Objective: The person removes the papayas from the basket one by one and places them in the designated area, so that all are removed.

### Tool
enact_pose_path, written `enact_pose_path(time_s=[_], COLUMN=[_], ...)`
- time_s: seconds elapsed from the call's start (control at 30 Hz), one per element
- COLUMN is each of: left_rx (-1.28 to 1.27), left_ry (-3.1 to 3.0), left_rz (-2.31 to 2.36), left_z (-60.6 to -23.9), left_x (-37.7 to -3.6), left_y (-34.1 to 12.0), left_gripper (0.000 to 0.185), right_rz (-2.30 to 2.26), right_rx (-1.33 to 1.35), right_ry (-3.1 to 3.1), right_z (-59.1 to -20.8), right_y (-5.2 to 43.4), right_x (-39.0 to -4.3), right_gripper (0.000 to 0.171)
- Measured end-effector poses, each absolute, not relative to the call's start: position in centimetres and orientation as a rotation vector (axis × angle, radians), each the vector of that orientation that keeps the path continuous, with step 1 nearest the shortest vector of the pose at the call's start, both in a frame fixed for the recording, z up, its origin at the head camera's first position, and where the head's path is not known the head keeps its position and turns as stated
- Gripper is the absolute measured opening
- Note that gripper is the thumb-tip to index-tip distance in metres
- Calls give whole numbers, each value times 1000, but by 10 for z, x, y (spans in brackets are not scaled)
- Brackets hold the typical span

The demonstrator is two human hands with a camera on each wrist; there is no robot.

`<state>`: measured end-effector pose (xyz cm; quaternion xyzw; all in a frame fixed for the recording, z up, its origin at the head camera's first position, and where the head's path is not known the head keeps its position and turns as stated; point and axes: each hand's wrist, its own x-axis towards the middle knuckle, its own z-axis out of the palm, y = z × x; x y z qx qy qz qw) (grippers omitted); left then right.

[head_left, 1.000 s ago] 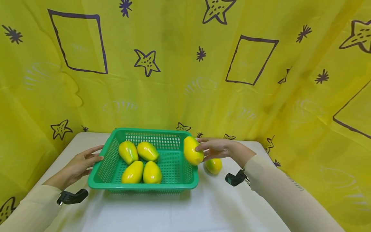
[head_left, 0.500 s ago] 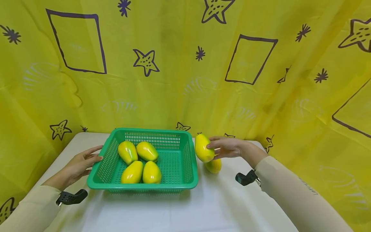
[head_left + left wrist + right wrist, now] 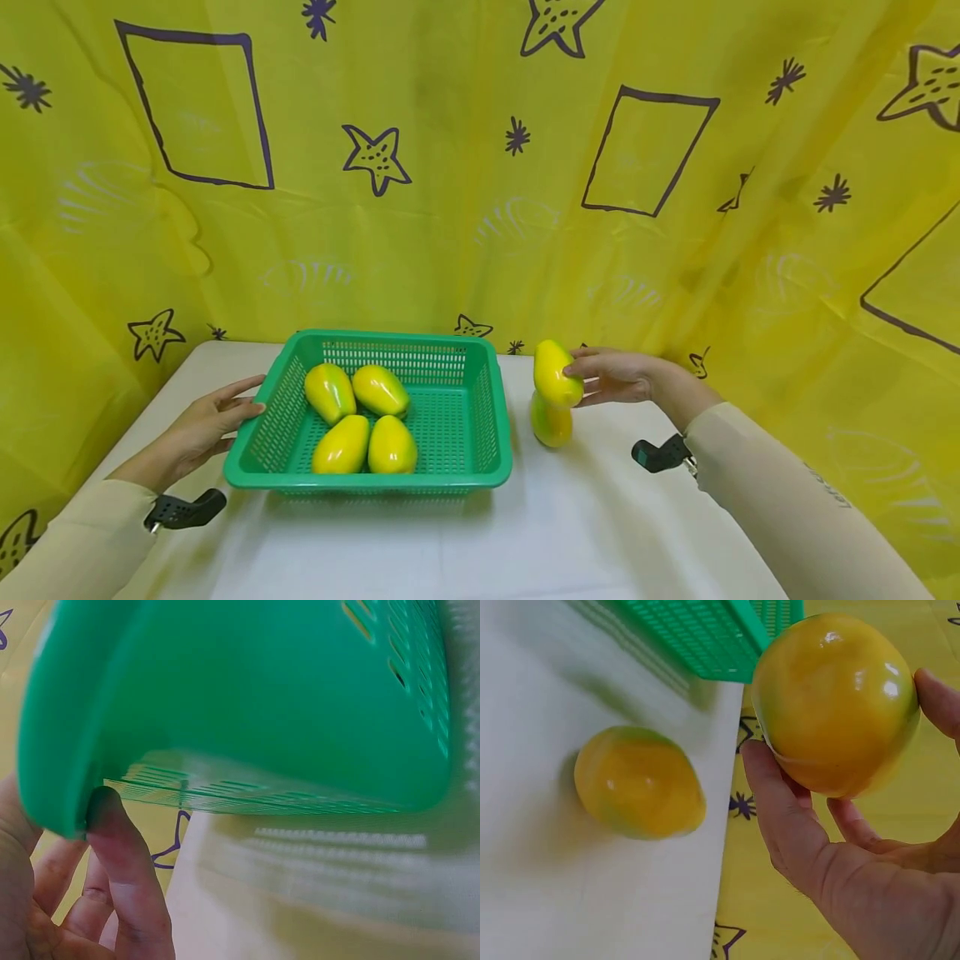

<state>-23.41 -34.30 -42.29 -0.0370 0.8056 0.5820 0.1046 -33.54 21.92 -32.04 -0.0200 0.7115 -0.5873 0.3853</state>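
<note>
My left hand grips the left rim of a green plastic basket. In the left wrist view, a fingertip lies up against the underside of that rim. Beyond the basket's right side, my right hand holds a glossy yellow mango with green patches, thumb and fingers spread around it. A second mango lies on the white table below the held one, which partly covers it in the head view. Several more mangoes sit in the left half of the basket.
The white-covered table ends at a yellow curtain printed with dark stars and frames. The basket's right wall stands between the loose mango and those inside. Black camera mounts are strapped to both wrists.
My right hand has carried the held mango rightward, from over the basket's right rim to above the loose mango on the table. The left hand and basket stay put.
</note>
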Motion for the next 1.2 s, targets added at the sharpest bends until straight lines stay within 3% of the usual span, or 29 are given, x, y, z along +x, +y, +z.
enact_pose_path(time_s=[0.53, 1.2], left_rx=[-131, -137], left_ry=[2350, 2348], left_rz=[1758, 1751], left_z=[-425, -425], left_x=[-234, -234], left_y=[-341, -342], left_gripper=[79, 78], right_rz=[-1499, -1508], right_rx=[49, 224], right_ry=[1890, 1898], right_z=[-338, -377], right_y=[264, 287], right_x=[-347, -351], right_gripper=[58, 79])
